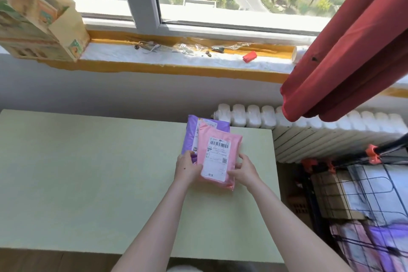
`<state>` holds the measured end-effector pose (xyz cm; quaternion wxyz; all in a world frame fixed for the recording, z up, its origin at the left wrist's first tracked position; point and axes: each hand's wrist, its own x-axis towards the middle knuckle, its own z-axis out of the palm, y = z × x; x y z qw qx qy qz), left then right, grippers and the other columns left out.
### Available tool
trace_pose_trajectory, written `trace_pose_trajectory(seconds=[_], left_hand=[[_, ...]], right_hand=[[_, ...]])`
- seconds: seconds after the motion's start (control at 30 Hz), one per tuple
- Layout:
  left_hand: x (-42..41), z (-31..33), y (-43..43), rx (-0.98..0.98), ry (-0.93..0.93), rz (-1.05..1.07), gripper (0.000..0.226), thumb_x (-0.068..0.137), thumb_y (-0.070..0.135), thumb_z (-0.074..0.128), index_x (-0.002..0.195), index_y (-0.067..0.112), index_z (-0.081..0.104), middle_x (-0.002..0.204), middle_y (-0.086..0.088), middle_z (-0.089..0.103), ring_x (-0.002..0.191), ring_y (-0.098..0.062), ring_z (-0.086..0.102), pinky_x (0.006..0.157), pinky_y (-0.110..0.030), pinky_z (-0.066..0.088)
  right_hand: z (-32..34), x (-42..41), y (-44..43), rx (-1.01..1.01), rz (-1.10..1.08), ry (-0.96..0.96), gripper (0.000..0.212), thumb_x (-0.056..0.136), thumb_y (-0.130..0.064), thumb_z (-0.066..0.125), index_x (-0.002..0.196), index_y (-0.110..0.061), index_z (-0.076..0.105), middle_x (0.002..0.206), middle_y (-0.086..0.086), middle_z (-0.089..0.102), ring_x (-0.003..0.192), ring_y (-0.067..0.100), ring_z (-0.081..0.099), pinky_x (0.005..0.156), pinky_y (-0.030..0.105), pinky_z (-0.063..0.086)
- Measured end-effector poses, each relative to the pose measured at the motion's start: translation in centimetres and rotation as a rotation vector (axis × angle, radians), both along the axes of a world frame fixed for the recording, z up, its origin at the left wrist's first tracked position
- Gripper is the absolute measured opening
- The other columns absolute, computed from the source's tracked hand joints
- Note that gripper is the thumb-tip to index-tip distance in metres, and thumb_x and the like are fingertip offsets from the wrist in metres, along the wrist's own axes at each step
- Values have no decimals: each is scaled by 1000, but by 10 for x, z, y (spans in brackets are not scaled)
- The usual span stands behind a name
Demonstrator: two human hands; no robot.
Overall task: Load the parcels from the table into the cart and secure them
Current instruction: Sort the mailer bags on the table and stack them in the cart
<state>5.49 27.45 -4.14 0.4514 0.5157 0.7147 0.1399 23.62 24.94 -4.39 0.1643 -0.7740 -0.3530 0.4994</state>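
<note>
A pink parcel (220, 139) with a white shipping label lies on top of a purple parcel (190, 137) near the far right corner of the pale green table (88, 172). My left hand (187, 166) grips the pink parcel's left edge, thumb on top. My right hand (244, 170) grips its lower right edge, thumb on the label's corner. The black wire cart (362, 196) with orange clips stands to the right of the table and holds cardboard boxes and white, pink and purple parcels.
A white radiator (309, 121) runs behind the table and cart. A red curtain (344, 51) hangs over the right side. The windowsill (176, 57) carries small clutter and a stack of cardboard cartons (42, 20) at left.
</note>
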Motion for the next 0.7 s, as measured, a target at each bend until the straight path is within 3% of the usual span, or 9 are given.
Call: trace_pose_trajectory(seconds=[0.13, 0.27, 0.43, 0.57, 0.7], left_hand=[[-3, -1, -2, 11, -33, 15, 44, 74, 7, 70, 116, 5, 59, 113, -14, 63, 100, -19, 60, 82, -18, 43], [-3, 4, -5, -45, -97, 28, 45, 73, 8, 76, 113, 7, 56, 103, -8, 65, 84, -16, 58, 74, -21, 43], [-3, 11, -6, -38, -173, 13, 40, 72, 7, 77, 107, 8, 58, 93, -3, 62, 81, -16, 57, 73, -22, 44], [-6, 19, -5, 25, -274, -35, 24, 73, 5, 77, 87, 15, 60, 83, -1, 63, 74, -16, 56, 68, -23, 47], [-13, 34, 0, 96, -385, -5, 16, 77, 10, 77, 77, 13, 61, 65, 3, 53, 60, -11, 47, 57, -20, 40]], right_hand=[[-1, 2, -4, -10, -20, 17, 68, 79, 4, 68, 141, -4, 40, 113, 15, 67, 106, 27, 63, 87, 34, 48], [-3, 4, -11, 2, -84, 98, 53, 78, 9, 67, 129, 2, 55, 110, 14, 69, 97, 23, 64, 88, 35, 52], [4, 6, -19, 45, -136, 201, 37, 85, 11, 59, 121, 2, 60, 101, 13, 67, 90, 23, 63, 71, 29, 53], [16, 3, -21, 99, -197, 288, 31, 88, 13, 54, 118, 3, 61, 109, 16, 66, 95, 28, 63, 84, 42, 55], [33, -1, -21, 179, -232, 325, 29, 91, 12, 50, 117, 5, 60, 111, 17, 66, 97, 28, 64, 80, 38, 55]])
